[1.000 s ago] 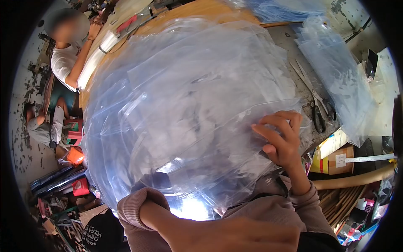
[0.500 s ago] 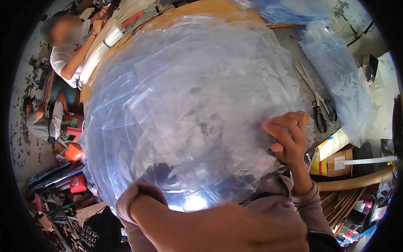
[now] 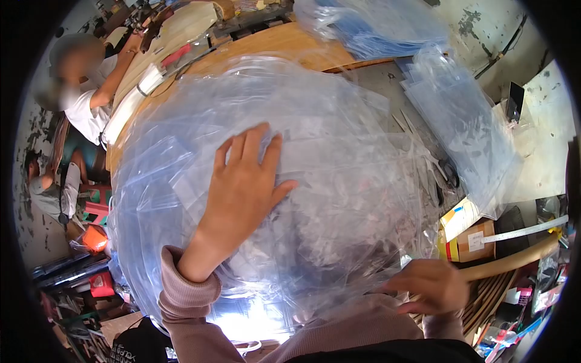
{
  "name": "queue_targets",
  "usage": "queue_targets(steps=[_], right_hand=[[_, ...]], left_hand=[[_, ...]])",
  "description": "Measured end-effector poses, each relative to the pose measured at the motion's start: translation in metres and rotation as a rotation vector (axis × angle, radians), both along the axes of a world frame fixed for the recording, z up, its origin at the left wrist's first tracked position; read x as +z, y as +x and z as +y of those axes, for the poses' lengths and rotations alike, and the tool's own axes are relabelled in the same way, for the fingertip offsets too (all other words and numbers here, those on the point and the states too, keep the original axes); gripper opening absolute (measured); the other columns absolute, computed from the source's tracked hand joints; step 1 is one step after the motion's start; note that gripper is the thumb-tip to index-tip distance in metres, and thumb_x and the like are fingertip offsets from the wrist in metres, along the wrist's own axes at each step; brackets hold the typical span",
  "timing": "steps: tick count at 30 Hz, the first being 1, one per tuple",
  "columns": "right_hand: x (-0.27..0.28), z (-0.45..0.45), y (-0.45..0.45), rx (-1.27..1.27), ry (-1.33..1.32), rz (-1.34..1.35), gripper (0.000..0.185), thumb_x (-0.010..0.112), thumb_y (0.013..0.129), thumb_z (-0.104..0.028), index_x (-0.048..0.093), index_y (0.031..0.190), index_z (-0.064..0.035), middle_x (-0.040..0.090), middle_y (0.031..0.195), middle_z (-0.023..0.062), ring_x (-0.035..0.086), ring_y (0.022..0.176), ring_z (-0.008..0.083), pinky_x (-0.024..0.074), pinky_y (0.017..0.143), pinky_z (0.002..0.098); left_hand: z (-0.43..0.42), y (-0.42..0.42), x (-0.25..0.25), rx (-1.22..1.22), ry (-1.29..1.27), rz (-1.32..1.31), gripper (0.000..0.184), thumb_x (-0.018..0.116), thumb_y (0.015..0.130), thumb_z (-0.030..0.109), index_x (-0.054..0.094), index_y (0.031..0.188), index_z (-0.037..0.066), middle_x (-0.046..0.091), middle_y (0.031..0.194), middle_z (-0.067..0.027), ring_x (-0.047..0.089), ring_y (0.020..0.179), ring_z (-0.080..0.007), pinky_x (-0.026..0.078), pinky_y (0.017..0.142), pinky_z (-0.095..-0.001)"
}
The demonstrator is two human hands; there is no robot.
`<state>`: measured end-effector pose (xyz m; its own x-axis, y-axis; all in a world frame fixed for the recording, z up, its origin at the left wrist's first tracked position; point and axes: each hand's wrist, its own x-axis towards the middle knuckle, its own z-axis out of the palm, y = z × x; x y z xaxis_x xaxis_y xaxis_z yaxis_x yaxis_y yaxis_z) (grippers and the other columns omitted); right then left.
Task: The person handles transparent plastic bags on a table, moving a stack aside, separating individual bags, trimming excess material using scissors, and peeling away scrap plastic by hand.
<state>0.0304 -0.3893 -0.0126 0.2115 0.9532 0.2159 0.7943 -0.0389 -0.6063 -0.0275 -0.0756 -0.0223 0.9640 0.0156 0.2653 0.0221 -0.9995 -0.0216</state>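
- The left hand (image 3: 242,187) lies back upward on the clear plastic sheets (image 3: 345,206), fingers spread and not closed around anything.
- The right hand (image 3: 426,287) is down by the sheets' lower right edge, close to the person's body, its fingers bent; from here I can't tell whether it pinches the plastic.
- Those sheets are heaped in a wide, overlapping pile right in front of the person, covering much of the wooden surface (image 3: 260,47).
- Just past the pile's right side I see scissors (image 3: 448,174) with black handles, the blades pointing away from the person and partly behind loose plastic.
- Farther right lies a long stack of clear bags (image 3: 463,115), and beyond the pile, at the far edge, a bluish plastic stack (image 3: 387,42).
- A phone (image 3: 515,101) is near the wall, to the right of the long stack.
- Across on the left, a co-worker in a white shirt (image 3: 85,118) sits by a white bundle (image 3: 132,106) tied with a dark band.
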Motion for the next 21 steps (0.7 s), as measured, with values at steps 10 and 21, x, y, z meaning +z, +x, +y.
queue_targets(steps=[10,21], right_hand=[[-0.05,0.085,0.114,-0.383,0.092,-0.472,0.045,0.07,0.074,-0.022,0.055,0.114,-0.0066,0.051,0.111,0.0137,0.052,0.098,0.031,0.0425,0.081,0.0401],[-0.071,0.082,0.115,-0.379,0.395,-0.591,0.043,0.078,0.065,-0.015,0.06,0.102,-0.0048,0.054,0.098,0.0085,0.053,0.086,0.0253,0.0435,0.07,0.0375]], left_hand=[[-0.009,0.012,-0.018,-0.076,-0.081,-0.093,0.056,0.068,0.075,0.03,0.05,0.119,0.002,0.051,0.108,-0.0119,0.049,0.098,-0.0291,0.037,0.084,-0.0404],[-0.018,0.004,-0.011,-0.153,0.146,-0.259,0.02,0.069,0.07,0.017,0.066,0.089,0.016,0.056,0.085,0.0049,0.052,0.072,-0.0081,0.031,0.072,-0.0261]])
